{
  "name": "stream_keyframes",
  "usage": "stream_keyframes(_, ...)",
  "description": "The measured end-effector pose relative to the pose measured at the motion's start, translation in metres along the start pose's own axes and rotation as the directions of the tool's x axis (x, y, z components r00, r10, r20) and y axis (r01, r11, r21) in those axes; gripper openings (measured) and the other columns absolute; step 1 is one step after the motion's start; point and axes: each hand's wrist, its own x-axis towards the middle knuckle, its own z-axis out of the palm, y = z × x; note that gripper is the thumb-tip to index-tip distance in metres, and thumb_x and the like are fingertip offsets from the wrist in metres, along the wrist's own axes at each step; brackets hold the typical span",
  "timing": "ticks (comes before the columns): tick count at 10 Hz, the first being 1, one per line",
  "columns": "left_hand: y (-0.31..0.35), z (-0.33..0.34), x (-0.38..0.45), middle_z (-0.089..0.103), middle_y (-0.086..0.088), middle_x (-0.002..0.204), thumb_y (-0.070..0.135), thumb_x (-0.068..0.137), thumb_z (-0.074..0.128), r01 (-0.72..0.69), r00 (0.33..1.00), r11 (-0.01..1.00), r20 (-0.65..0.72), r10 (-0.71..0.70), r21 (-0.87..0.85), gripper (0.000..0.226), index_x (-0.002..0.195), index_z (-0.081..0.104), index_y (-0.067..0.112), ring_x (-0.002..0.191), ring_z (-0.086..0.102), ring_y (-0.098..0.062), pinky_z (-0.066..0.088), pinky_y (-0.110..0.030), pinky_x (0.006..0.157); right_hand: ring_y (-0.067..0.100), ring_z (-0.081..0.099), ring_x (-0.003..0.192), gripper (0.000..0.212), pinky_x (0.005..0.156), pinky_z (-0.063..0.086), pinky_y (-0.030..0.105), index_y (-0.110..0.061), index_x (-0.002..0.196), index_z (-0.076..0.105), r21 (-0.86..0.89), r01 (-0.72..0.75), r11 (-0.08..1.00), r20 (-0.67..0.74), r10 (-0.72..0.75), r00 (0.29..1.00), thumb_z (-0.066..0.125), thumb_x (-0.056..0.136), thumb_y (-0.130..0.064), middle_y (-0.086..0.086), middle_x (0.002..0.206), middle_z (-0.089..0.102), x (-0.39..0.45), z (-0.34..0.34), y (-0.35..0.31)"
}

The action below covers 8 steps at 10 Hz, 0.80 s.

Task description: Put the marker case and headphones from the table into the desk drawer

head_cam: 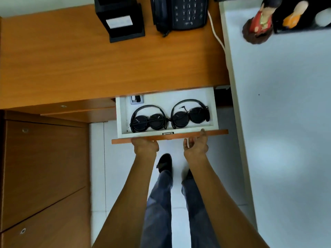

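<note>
The desk drawer stands pulled out, white inside with an orange wooden front. Two pairs of black headphones lie in it side by side, one on the left and one on the right. A small grey case-like item shows at the drawer's back left, half under the desktop. My left hand is curled against the drawer front from below. My right hand is at the front too, thumb on its top edge and fingers loose.
The orange desktop carries a black holder and a black desk phone at the back. A white counter with figurines stands to the right. A wooden cabinet is at the left. My legs are below.
</note>
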Motion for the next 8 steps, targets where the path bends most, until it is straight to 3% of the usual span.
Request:
stream_keyframes(1,0.033,0.014,-0.010,0.060,-0.005,0.142,0.055,0.095,0.044,-0.051,0.934,0.966,0.329,0.136,-0.253,0.058,0.137,0.058,0.018,0.125,0.061,-0.021,0.050,-0.042,0.105,0.020,0.066,0.113,0.057,0.089,0.056,0.034,-0.008,0.128,0.062,0.099,0.043,0.994,0.189,-0.061,0.980,0.062,0.090,-0.050,0.009,0.124,0.068,0.013,0.040,-0.020)
stream_keyframes(2,0.048,0.022,-0.017,0.056,-0.013,0.143,0.064,0.096,0.040,-0.065,0.897,0.954,0.401,0.185,-0.294,0.069,0.139,0.052,0.011,0.131,0.058,-0.027,0.049,-0.050,0.107,0.022,0.063,0.118,0.061,0.094,0.053,0.036,-0.006,0.132,0.058,0.146,0.040,0.988,0.274,-0.079,0.958,0.055,0.093,-0.053,0.012,0.129,0.064,0.019,0.060,-0.027)
stream_keyframes(3,0.058,0.035,-0.016,0.048,-0.014,0.154,0.070,0.096,0.032,-0.056,0.840,0.945,0.496,0.219,-0.322,0.083,0.150,0.042,0.008,0.144,0.047,-0.028,0.037,-0.059,0.116,0.026,0.058,0.128,0.063,0.100,0.049,0.038,-0.004,0.137,0.053,0.216,-0.015,0.976,0.338,-0.061,0.939,0.046,0.098,-0.053,0.015,0.138,0.059,0.025,0.081,-0.036)
stream_keyframes(6,0.069,0.043,0.000,0.038,-0.009,0.164,0.072,0.097,0.012,-0.080,0.751,0.955,0.612,0.245,-0.285,0.087,0.158,0.034,0.014,0.153,0.032,-0.025,0.025,-0.062,0.119,0.033,0.053,0.132,0.070,0.114,0.038,0.047,-0.012,0.148,0.037,0.288,-0.086,0.954,0.435,-0.050,0.899,0.043,0.096,-0.059,0.017,0.139,0.059,0.028,0.101,-0.054)
stream_keyframes(7,0.064,0.032,0.002,0.048,-0.002,0.158,0.072,0.097,0.014,-0.160,0.698,0.974,0.679,0.225,-0.159,0.083,0.156,0.039,0.020,0.145,0.037,-0.027,0.023,-0.066,0.120,0.032,0.044,0.141,0.074,0.118,0.031,0.053,-0.017,0.151,0.030,0.187,-0.083,0.979,0.512,-0.025,0.859,0.040,0.094,-0.064,0.014,0.147,0.054,0.027,0.092,-0.051)
stream_keyframes(8,0.061,0.031,-0.006,0.050,-0.003,0.156,0.068,0.100,0.019,-0.262,0.706,0.965,0.683,0.188,0.005,0.076,0.154,0.041,0.020,0.145,0.042,-0.027,0.029,-0.064,0.119,0.033,0.041,0.143,0.078,0.117,0.031,0.054,-0.018,0.155,0.023,0.085,-0.027,0.996,0.511,-0.020,0.859,0.038,0.094,-0.065,0.015,0.151,0.049,0.020,0.085,-0.056)
